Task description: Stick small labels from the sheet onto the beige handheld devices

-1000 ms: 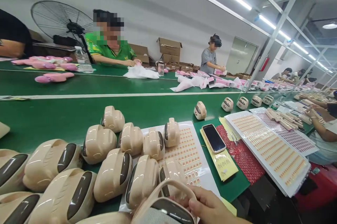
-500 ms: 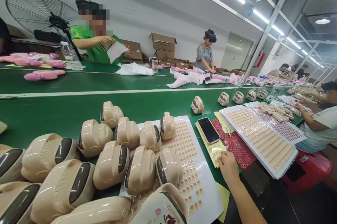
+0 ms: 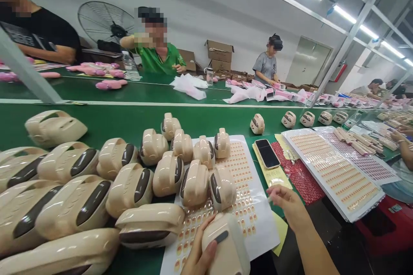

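My left hand (image 3: 201, 251) grips a beige rounded plastic housing (image 3: 229, 245) at the bottom of the view, the thumb lying near a dark slot on its face. My right hand (image 3: 287, 206) is to the right of it, above the table edge near the yellow sheets (image 3: 275, 178). Its fingers are drawn together, and anything between their tips is too small to make out. Under the held housing lies a white sticker sheet (image 3: 263, 223) with rows of small orange-and-white stickers. Many similar beige housings (image 3: 134, 189) with dark windows stand to the left, some on the sheet.
A phone (image 3: 267, 153) rests on the yellow sheets beside red bubble wrap (image 3: 300, 176). Stacked sticker sheets (image 3: 335, 171) lie to the right. More housings (image 3: 257, 124) line the green table's far side. Co-workers (image 3: 158, 55) sit across, near pink plush pieces (image 3: 111, 84).
The view has swung left. The foreground housing, earlier showing a printed picture, now shows a plainer face in my left hand. My right hand has lifted off the yellow sheets.
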A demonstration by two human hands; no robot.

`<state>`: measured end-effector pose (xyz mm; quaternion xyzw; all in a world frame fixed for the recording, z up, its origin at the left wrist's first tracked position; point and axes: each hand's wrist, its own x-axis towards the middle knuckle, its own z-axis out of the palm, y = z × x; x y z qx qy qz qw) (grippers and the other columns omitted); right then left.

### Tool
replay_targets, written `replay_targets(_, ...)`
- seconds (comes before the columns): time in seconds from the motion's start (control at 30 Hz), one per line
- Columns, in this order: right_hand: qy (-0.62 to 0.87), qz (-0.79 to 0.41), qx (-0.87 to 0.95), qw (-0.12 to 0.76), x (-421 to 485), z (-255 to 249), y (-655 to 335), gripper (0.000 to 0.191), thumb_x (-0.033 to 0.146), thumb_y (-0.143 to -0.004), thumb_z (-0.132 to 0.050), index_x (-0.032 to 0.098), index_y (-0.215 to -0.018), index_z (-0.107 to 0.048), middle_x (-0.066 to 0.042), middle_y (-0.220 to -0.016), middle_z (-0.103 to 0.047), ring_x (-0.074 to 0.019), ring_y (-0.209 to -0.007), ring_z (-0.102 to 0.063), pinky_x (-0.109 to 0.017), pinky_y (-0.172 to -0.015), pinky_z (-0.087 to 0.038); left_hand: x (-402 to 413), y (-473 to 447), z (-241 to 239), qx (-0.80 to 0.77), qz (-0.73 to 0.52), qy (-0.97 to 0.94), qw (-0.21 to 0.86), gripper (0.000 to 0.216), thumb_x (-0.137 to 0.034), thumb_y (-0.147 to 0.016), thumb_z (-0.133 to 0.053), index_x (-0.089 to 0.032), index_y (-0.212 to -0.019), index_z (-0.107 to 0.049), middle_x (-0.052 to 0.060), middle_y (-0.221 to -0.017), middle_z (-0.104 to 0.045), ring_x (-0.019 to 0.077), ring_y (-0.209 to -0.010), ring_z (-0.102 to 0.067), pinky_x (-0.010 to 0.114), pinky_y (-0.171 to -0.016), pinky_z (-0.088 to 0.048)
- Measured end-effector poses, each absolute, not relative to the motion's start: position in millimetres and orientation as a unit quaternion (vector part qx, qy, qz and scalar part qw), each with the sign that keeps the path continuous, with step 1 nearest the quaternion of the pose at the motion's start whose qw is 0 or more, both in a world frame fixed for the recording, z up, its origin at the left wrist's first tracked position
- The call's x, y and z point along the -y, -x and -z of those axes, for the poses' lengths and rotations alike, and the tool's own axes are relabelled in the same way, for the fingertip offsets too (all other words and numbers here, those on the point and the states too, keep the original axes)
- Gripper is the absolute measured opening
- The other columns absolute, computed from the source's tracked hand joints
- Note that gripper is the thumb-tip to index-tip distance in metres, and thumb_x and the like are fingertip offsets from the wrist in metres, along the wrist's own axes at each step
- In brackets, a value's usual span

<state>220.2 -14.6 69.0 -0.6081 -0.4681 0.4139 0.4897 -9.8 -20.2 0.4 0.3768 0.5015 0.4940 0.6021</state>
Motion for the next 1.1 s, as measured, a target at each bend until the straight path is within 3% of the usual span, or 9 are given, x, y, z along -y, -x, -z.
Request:
replay_targets(0.13,0.494,-0.542,0.467,0.494,36,-76,-167,0.033,0.049,-0.058,-0.072,0.018,-0.06,-0.062,-0.006,-0.09,-0.058,-0.02,-0.087,-0.054,-0.03,-0.075,-0.042,25,3,-21,-0.496,-0.481,-0.357,0.629,0.066,-0.066,-0.058,-0.058,-0.024,-0.109,-0.054,0.01,-0.123,-0.053,0.0356,-0.115,-0.044,0.045,-0.096,-0.034)
replay_targets(0.3,0.534,-0.526,0.476,0.46,42,-71,-143,0.039,0.056,-0.054,-0.071,0.018,-0.058,-0.063,-0.008,-0.094,-0.052,-0.0252,-0.098,-0.048,-0.035,-0.08,-0.038,27,3,-32,-0.494,-0.476,-0.359,0.633,0.071,-0.067,-0.057,-0.059,-0.022,-0.112,-0.049,0.012,-0.123,-0.053,0.0351,-0.113,-0.046,0.044,-0.096,-0.034)
replay_targets(0.47,0.558,-0.493,0.499,0.444,40,-69,-147,0.03,0.049,-0.06,-0.069,0.019,-0.06,-0.062,-0.008,-0.097,-0.051,-0.026,-0.102,-0.046,-0.036,-0.082,-0.038,27,1,-36,-0.502,-0.476,-0.368,0.622,0.069,-0.066,-0.057,-0.06,-0.023,-0.111,-0.049,0.011,-0.121,-0.055,0.0345,-0.114,-0.046,0.045,-0.099,-0.031)
replay_targets(0.6,0.576,-0.438,0.533,0.439,44,-66,-145,0.019,0.038,-0.066,-0.066,0.019,-0.062,-0.062,-0.008,-0.096,-0.052,-0.0239,-0.097,-0.05,-0.034,-0.077,-0.042,28,0,-37,-0.501,-0.48,-0.365,0.621,0.069,-0.065,-0.057,-0.06,-0.023,-0.111,-0.048,0.011,-0.12,-0.055,0.0343,-0.114,-0.047,0.044,-0.097,-0.035)
replay_targets(0.8,0.561,-0.266,0.619,0.48,62,-65,-128,0.01,0.025,-0.075,-0.057,0.021,-0.067,-0.059,-0.008,-0.095,-0.052,-0.0219,-0.095,-0.053,-0.035,-0.085,-0.042,30,-1,-38,-0.517,-0.474,-0.356,0.618,0.073,-0.067,-0.054,-0.061,-0.024,-0.111,-0.049,0.01,-0.12,-0.056,0.0354,-0.113,-0.048,0.044,-0.092,-0.04)
replay_targets(0.93,0.546,-0.275,0.61,0.504,50,-67,-156,0.017,0.034,-0.079,-0.052,0.021,-0.069,-0.056,-0.007,-0.089,-0.055,-0.0188,-0.087,-0.056,-0.031,-0.077,-0.046,30,5,-32,-0.515,-0.467,-0.281,0.662,0.069,-0.067,-0.055,-0.061,-0.021,-0.106,-0.055,0.011,-0.117,-0.061,0.0353,-0.111,-0.051,0.043,-0.086,-0.046)
replay_targets(1.03,0.677,-0.129,0.513,0.511,16,-64,-212,0.023,0.041,-0.079,-0.047,0.02,-0.071,-0.055,-0.007,-0.089,-0.058,-0.0177,-0.077,-0.057,-0.029,-0.069,-0.046,30,25,-12,-0.476,-0.428,-0.176,0.748,0.067,-0.07,-0.062,-0.05,-0.018,-0.103,-0.062,0.011,-0.096,-0.072,0.0357,-0.101,-0.059,0.045,-0.079,-0.051)
replay_targets(1.1,0.725,-0.08,0.471,0.497,-9,-57,-251,0.026,0.04,-0.078,-0.044,0.019,-0.068,-0.055,-0.007,-0.078,-0.059,-0.0202,-0.074,-0.055,-0.032,-0.066,-0.045,30,45,12,-0.469,-0.417,-0.164,0.761,0.07,-0.07,-0.063,-0.048,-0.023,-0.113,-0.059,0.007,-0.093,-0.073,0.0363,-0.101,-0.059,0.048,-0.079,-0.051)
